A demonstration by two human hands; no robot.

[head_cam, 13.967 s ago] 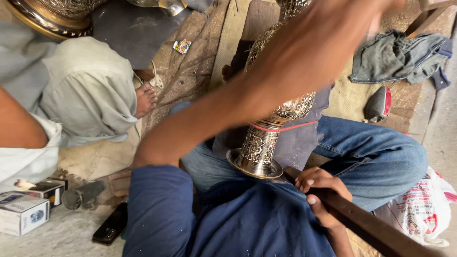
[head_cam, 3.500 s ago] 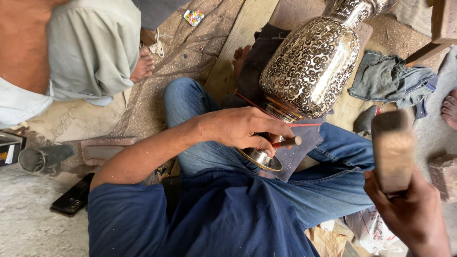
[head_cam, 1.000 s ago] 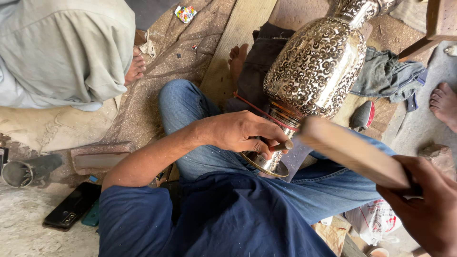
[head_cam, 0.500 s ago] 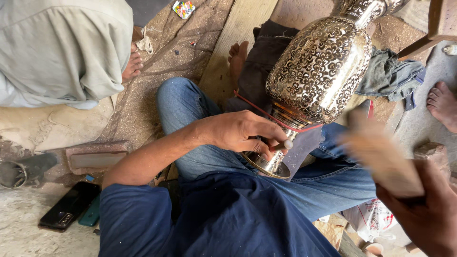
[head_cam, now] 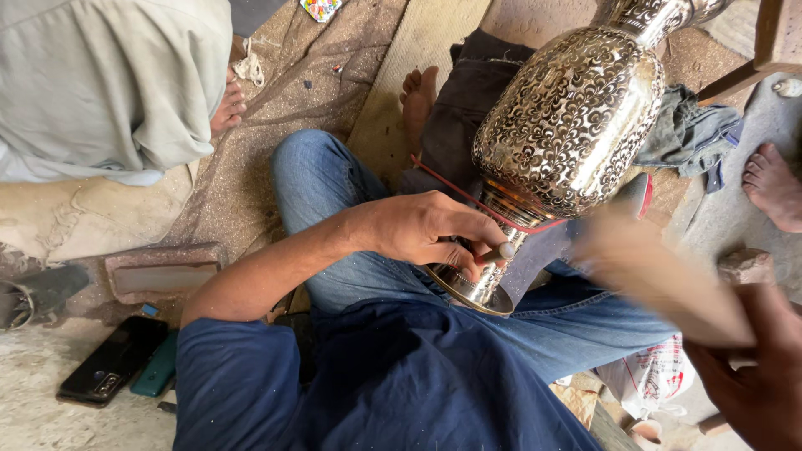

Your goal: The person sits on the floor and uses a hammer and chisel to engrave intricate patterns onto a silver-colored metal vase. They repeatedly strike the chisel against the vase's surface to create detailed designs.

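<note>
head view, looking down: a large engraved metal vase (head_cam: 572, 117) with a dense scroll pattern lies tilted across the person's lap, its round foot (head_cam: 472, 288) down near the blue shirt and its narrow neck pointing up toward the top right edge. a thin red cord (head_cam: 480, 205) loops around the vase just above the foot. the left hand (head_cam: 426, 230) is clenched around a small punch tool (head_cam: 494, 251), whose pale tip presses against the stem of the vase just above the foot. the right hand (head_cam: 756, 376), at the lower right corner, grips a wooden mallet (head_cam: 660, 271) that is blurred with motion, its head close to the left hand's tool. the vase rests on blue jeans (head_cam: 351, 200) and a dark cloth (head_cam: 468, 108), with the person's bare foot (head_cam: 418, 96) showing beside the cloth. on the ground at lower left lie a black phone (head_cam: 113, 372) and a teal phone (head_cam: 159, 372), just beside each other, near a flat brick (head_cam: 163, 271). another person in pale grey clothing (head_cam: 109, 83) sits at upper left, and someone else's bare foot (head_cam: 773, 184) shows at the right edge near a crumpled grey rag (head_cam: 689, 134).
</note>
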